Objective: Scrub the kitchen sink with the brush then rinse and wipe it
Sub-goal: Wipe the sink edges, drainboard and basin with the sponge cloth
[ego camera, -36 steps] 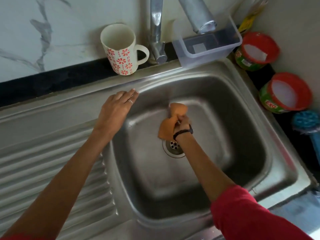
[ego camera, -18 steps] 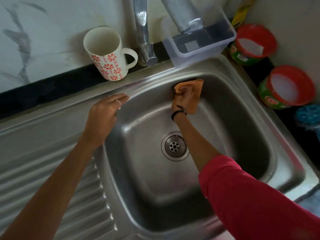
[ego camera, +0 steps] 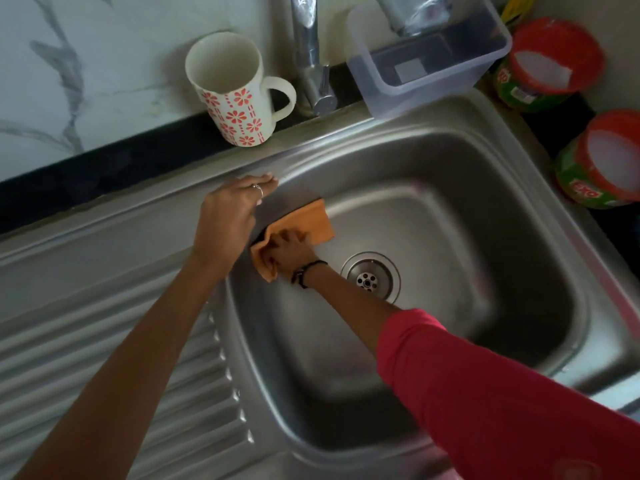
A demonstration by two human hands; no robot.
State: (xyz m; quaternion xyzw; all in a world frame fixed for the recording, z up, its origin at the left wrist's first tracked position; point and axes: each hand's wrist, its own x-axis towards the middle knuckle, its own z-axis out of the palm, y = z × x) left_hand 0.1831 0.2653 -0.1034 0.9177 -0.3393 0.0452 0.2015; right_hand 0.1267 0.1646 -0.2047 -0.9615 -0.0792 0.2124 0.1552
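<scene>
1. Two red-rimmed green tubs stand at the right of the sink: the far tub [ego camera: 543, 67] and the near tub [ego camera: 602, 161] each hold a white cake of cleaner; the near one's label reads "EXO".
2. Behind the steel sink [ego camera: 519, 216], a clear plastic box [ego camera: 429, 60] sits beside the chrome tap [ego camera: 311, 64]; a blurred silvery object rests in it. A flower-patterned mug [ego camera: 235, 91] stands upright, nothing visible inside.
3. Down in the basin, the right hand [ego camera: 291, 251] presses and grasps an orange cloth [ego camera: 304, 226] against the left wall, just left of the drain [ego camera: 369, 277].
4. Fingers relaxed and holding nothing, the left hand [ego camera: 228, 216], ring on one finger, rests on the sink's rim.
5. Half a second ago the cloth was on the back wall below the tap; it has since swept to the left side, and the left hand has stayed on the rim.
</scene>
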